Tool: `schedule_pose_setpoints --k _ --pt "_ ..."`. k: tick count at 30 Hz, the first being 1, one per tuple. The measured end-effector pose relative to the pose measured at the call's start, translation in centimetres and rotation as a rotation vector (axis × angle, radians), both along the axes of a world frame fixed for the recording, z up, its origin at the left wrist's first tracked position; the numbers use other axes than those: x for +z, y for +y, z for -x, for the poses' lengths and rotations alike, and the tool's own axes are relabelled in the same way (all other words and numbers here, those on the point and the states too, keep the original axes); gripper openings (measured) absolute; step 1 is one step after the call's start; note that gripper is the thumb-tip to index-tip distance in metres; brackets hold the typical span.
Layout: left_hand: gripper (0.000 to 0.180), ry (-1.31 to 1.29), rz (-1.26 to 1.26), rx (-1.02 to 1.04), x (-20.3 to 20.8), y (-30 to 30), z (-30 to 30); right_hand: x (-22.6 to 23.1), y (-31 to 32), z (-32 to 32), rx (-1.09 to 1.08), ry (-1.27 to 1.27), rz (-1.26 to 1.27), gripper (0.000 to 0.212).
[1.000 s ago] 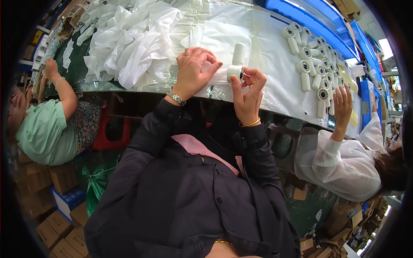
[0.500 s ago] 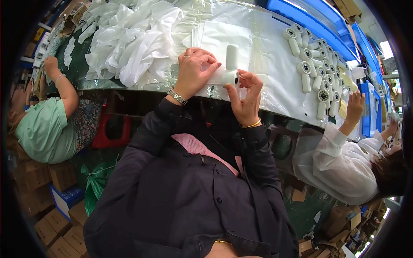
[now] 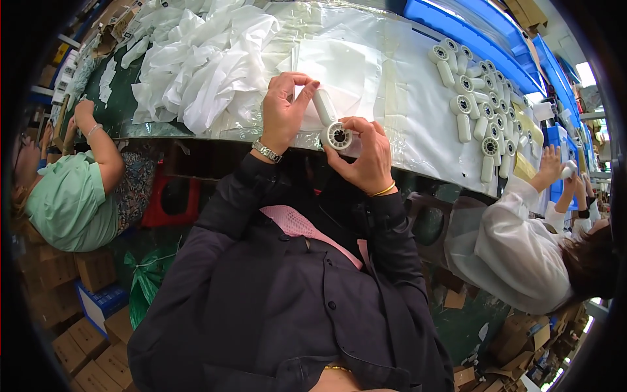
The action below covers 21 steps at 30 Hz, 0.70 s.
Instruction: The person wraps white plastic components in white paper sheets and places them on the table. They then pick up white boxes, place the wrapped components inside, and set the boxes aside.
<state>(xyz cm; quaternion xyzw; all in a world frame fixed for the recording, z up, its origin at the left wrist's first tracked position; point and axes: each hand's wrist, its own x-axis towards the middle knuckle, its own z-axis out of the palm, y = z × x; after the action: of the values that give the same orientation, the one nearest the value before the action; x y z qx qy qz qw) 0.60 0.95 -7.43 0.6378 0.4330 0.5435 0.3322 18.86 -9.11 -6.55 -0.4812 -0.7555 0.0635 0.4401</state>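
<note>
My right hand (image 3: 366, 153) grips a white handheld fan (image 3: 325, 109) by its round head, thumb and fingers on the rim. The dark-centred face of the head is turned up towards me, and its handle points away, leaning left. My left hand (image 3: 282, 112) is closed in a pinch beside the far end of the handle. Whatever those fingertips hold, if anything, cannot be made out. Under and behind the fan lie flat white sheets (image 3: 349, 62) on the table.
Crumpled white wrapping (image 3: 206, 72) is heaped at the left. Several more white fans (image 3: 464, 117) lie in rows at the right, before blue bins (image 3: 450, 23). A co-worker in green (image 3: 72, 202) sits left; another in white (image 3: 516, 248) sits right, a hand near the fans.
The fan has turned from showing its side to showing its round face, and its handle now leans left. My left hand has shifted slightly left, its fingers more pinched.
</note>
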Motion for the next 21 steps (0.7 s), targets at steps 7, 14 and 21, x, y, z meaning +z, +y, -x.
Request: schedule_pose_setpoints --k 7,14,21 --pt "0.012 0.162 -0.247 -0.059 1.0 -0.4 0.4 -0.8 0.2 0.5 -0.07 0.173 -0.007 0.07" --pt "0.01 0.21 -0.35 -0.256 1.7 -1.0 -0.1 -0.6 0.5 0.2 -0.099 0.269 0.088 0.079" --pt "0.01 0.211 -0.27 -0.325 1.8 -1.4 0.2 0.1 0.6 0.1 -0.114 0.105 0.022 0.075"
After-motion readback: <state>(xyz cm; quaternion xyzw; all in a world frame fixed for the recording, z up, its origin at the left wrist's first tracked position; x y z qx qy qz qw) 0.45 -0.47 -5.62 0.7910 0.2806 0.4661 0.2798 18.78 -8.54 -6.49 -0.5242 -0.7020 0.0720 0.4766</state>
